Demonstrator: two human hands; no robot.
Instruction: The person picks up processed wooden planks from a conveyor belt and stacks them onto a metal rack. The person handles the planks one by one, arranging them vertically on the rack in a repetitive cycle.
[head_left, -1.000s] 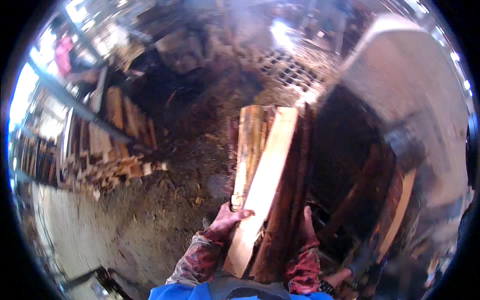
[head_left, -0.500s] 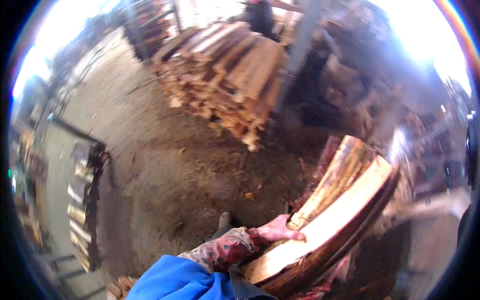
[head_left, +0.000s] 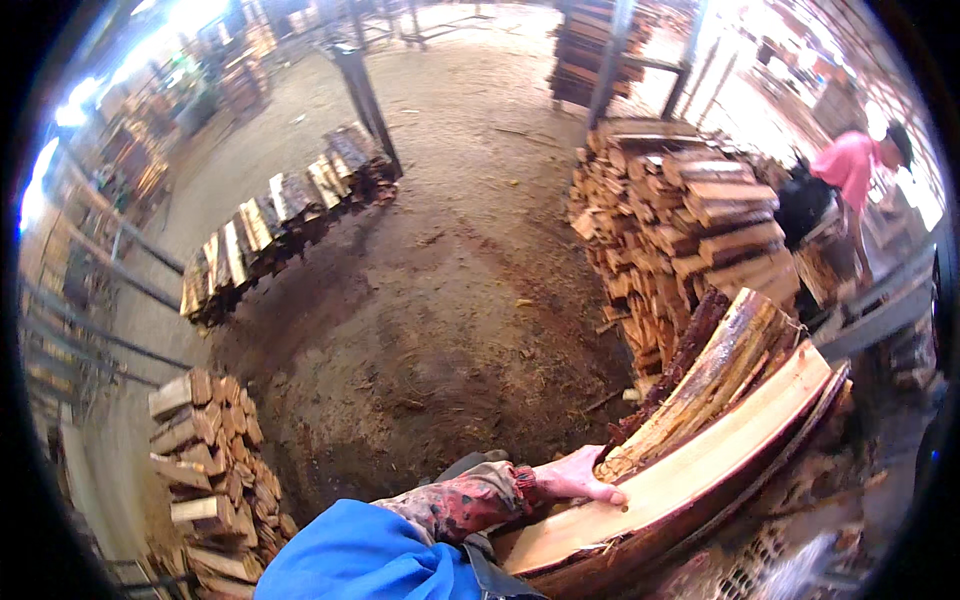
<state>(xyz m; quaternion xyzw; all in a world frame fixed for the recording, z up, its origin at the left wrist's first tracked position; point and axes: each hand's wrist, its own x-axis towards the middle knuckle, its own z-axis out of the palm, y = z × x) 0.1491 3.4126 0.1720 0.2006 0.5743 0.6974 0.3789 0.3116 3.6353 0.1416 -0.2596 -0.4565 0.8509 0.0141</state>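
Observation:
My left hand [head_left: 580,476] lies across several long pieces of split firewood, its fingers curled over them and its thumb on the pale face. The nearest piece is a split log [head_left: 700,450] with a smooth cream face and dark bark along its lower edge. Beside it are a yellowish-brown log [head_left: 705,385] and a thin dark reddish piece [head_left: 690,345]. The armful slants up to the right in front of my body. I cannot see my right hand; the wood hides the space beneath.
Stacked split wood [head_left: 690,220] stands ahead right, with a person in a pink shirt [head_left: 850,170] bending beside it. A long low row of wood [head_left: 280,215] is at the left, near a metal post [head_left: 365,110]. Another pile [head_left: 215,470] is at lower left. Bare dirt floor [head_left: 430,330] lies between.
My view has swung left, so the stacks appear farther right and the low row and lower-left pile show more. The firewood stays in my left hand's grasp.

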